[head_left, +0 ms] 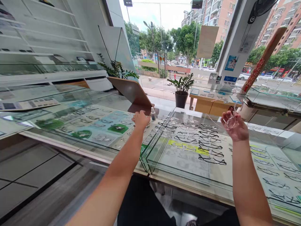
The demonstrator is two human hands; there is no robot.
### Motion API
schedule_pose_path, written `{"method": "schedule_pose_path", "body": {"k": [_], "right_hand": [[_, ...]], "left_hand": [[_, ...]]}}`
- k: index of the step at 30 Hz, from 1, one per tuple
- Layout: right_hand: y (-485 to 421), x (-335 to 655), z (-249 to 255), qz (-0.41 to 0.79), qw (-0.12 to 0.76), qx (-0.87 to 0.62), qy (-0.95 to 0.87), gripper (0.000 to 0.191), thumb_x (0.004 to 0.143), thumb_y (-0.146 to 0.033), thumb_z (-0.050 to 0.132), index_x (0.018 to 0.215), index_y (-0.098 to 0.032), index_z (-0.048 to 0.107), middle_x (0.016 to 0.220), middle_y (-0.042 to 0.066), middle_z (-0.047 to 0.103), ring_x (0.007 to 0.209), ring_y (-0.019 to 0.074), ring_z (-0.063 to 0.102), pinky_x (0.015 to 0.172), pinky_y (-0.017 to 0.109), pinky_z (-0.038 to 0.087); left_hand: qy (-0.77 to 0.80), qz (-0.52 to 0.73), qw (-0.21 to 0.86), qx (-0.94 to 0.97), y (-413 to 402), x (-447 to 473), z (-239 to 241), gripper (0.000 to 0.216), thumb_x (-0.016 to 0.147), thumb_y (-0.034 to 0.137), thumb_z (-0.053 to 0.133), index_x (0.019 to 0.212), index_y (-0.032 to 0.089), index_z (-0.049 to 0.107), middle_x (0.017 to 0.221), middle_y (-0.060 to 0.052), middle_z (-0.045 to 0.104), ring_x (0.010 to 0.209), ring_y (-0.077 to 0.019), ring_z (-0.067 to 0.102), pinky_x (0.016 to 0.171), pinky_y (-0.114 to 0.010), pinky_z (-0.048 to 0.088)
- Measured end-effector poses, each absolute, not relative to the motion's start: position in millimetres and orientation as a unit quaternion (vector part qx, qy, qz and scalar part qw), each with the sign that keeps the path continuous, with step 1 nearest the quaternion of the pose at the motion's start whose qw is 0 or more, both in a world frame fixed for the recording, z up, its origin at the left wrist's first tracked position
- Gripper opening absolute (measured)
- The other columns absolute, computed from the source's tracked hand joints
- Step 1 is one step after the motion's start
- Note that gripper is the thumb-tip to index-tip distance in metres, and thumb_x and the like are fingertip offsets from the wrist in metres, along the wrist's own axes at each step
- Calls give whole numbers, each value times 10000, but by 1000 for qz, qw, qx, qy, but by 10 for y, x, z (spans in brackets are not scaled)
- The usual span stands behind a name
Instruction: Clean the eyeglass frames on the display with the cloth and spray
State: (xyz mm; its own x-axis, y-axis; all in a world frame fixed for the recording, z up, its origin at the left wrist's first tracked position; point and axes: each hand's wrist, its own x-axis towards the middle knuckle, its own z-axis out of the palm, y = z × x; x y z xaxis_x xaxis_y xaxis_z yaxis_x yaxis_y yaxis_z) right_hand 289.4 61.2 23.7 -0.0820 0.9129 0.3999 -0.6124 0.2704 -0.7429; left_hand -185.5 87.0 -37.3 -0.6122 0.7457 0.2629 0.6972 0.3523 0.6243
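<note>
My right hand [235, 127] is raised above the glass counter, its fingers closed round a pair of clear-framed eyeglasses [231, 121]. One thin temple of the eyeglasses sticks out to the left of the hand. My left hand [141, 119] is low over the counter top, back upward, fingers loosely bent and apart with nothing seen in them. Right beside its thumb stands a small clear bottle [153, 114] with a white top; whether they touch is unclear. Behind the bottle, a brown-framed tilted mirror or board [131, 91] leans on the counter.
Rows of eyeglasses [211, 146] lie under the glass counter top [178, 169]. Green round pads [118, 128] are in the left case. Beyond are a potted plant [181, 94], a wooden table [204, 106] and large windows. A slanted wooden post [264, 59] rises at right.
</note>
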Motion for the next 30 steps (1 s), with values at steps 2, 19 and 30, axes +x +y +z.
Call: {"method": "schedule_pose_path", "body": {"k": [2,19,30], "right_hand": [[589,2973,206,578,662,-160,-449,287,688,-473,949,717,-337,698,958,-59,783,996,198,765,926,390,634],[617,3067,52,581,677,-103,-441,395,566,-528,993,642,-362,643,783,-43,652,809,199,646,839,413,548],[644,3088,-34,567,644,-143,-493,508,579,-613,932,636,-320,522,651,-40,463,743,212,528,866,428,516]], "left_hand": [[797,380,35,468,932,-1816,-389,541,784,240,692,1313,141,637,1487,-277,558,1423,-476,460,1170,-582,325],[502,601,454,424,911,-1850,-296,271,806,365,684,888,228,464,726,38,501,727,-154,585,760,-329,558],[381,453,672,445,830,-2209,-556,761,738,724,758,579,238,196,375,131,43,261,-26,4,225,-164,93]]}}
